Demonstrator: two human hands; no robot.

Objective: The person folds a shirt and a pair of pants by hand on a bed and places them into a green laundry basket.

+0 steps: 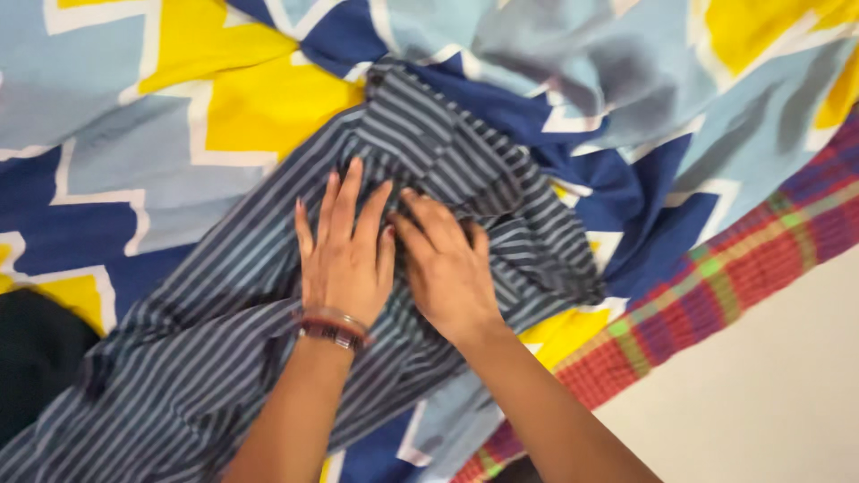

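Note:
A dark grey shirt with thin pale stripes point(215, 331) lies spread diagonally on a bed sheet point(134, 125) patterned in blue, yellow and light blue. My left hand point(344, 255) rests flat on the middle of the shirt, fingers spread, with bangles on the wrist. My right hand point(443, 264) lies next to it, palm down, its fingers pressing a fold of the striped cloth. The shirt's collar end point(420, 116) points away from me.
A red, purple and green checked cloth point(734, 268) runs along the bed's right edge. Beyond it is a pale floor point(778, 394). A dark object point(36, 358) sits at the left edge.

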